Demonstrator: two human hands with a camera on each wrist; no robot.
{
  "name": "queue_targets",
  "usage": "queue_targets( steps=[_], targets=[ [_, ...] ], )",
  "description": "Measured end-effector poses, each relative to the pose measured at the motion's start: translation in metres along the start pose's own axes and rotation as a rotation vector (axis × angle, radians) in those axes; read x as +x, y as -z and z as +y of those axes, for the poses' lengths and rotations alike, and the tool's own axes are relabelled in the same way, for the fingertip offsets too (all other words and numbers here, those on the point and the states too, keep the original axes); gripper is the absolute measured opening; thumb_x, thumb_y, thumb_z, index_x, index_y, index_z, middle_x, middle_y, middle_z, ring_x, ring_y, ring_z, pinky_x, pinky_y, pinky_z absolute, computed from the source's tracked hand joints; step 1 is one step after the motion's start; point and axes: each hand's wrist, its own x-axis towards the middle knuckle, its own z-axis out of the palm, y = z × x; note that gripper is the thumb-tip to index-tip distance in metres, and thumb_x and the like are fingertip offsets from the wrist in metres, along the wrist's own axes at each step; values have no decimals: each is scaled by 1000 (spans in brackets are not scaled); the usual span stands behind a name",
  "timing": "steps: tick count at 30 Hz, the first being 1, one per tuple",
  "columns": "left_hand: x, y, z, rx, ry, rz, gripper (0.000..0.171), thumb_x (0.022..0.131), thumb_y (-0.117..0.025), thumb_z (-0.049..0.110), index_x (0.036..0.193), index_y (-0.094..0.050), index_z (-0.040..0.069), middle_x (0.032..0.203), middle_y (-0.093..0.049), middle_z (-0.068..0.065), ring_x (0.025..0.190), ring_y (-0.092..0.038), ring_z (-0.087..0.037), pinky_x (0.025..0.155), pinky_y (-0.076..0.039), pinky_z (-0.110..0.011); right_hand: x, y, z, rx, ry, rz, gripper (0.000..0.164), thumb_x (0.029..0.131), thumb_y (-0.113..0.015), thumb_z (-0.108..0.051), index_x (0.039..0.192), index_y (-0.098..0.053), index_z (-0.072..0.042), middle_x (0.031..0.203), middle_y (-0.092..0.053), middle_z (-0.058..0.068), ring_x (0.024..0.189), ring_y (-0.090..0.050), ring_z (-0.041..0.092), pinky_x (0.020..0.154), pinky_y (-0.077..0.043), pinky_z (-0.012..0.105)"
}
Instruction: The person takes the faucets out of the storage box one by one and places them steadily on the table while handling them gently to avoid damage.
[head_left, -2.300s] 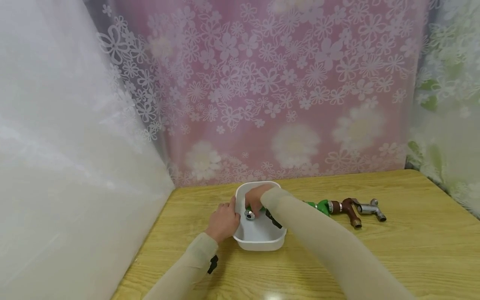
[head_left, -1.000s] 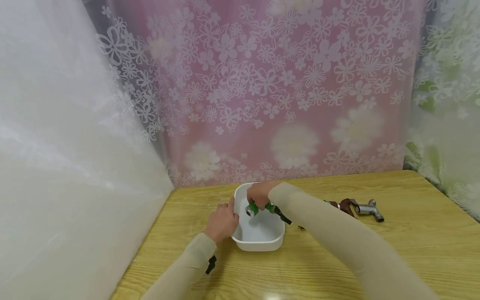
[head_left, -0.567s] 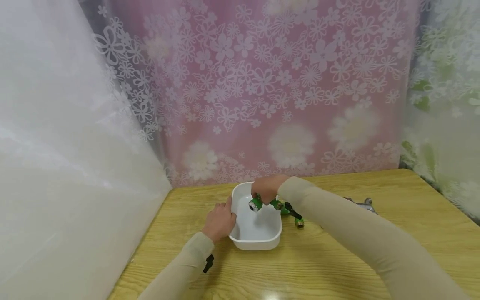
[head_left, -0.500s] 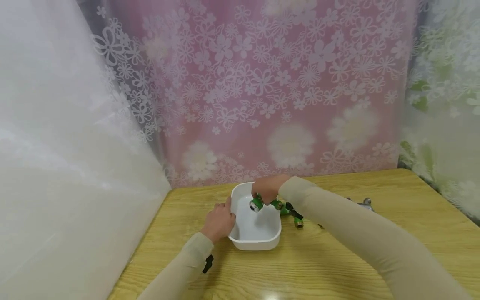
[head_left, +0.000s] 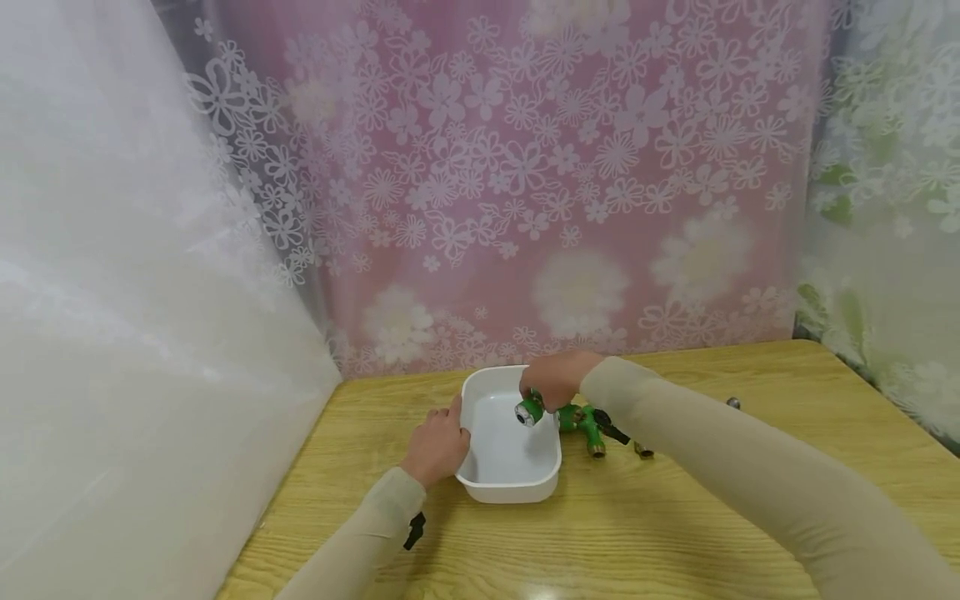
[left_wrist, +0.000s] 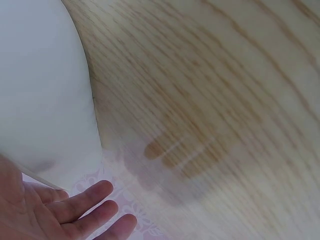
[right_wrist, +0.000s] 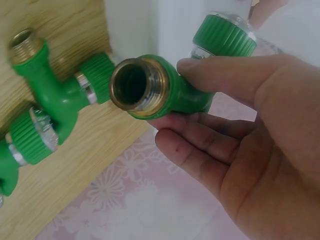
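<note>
A white basin [head_left: 512, 493] stands on the table. My left hand [head_left: 437, 446] lies against its left rim, and in the left wrist view the fingers [left_wrist: 95, 212] are loosely extended beside the basin wall [left_wrist: 40, 85]. Over the basin's right side, my right hand [head_left: 557, 377] holds a green tap [head_left: 529, 410]. In the right wrist view the thumb lies on one side of the tap [right_wrist: 187, 102], with fingers beneath. Its brass threaded mouth points away from the palm, and a ribbed green knob [right_wrist: 225, 36] shows beyond the thumb.
Another green tap [head_left: 588, 427] lies on the table just right of the basin. A brass tap end [head_left: 643, 451] and a grey metal knob [head_left: 733, 403] peek out around my right sleeve. A floral curtain [head_left: 570, 167] hangs behind the wooden table.
My right hand has risen out of the basin with the green tap and moved right. My sleeve now covers most of the brown and grey taps. The left hand has stayed on the rim.
</note>
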Motion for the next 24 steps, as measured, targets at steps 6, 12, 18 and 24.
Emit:
queue_targets(
  steps=[6,12,18,24],
  targets=[
    [-1,2,0,-8,4,-19,59,103,-44,25,158,-31,7,136,-60,-20,124,-57,-37,89,-55,-54,-7,-3,14,2,27,1,33,88,-72,-3,119,-72,-15,110,-69,-1,89,-60,13,75,-54,32],
    [-1,2,0,-14,0,-15,59,103,-45,24,158,-32,6,135,-60,-20,122,-57,-38,87,-55,-54,-16,-4,23,-10,33,1,33,89,-70,-2,120,-71,-13,110,-69,0,88,-60,14,77,-55,35],
    [-3,5,1,-10,-5,-12,59,103,-45,23,158,-32,6,134,-61,-20,123,-57,-38,86,-55,-55,-24,-9,33,-25,39,2,32,89,-70,-1,119,-70,-13,111,-68,0,91,-60,15,80,-54,35],
    [-2,5,3,-1,-11,-5,59,102,-46,23,157,-33,5,133,-62,-20,121,-58,-38,86,-55,-55,-31,-16,46,18,37,23,34,89,-69,2,118,-70,-15,115,-68,1,93,-60,14,78,-53,34]
  ],
)
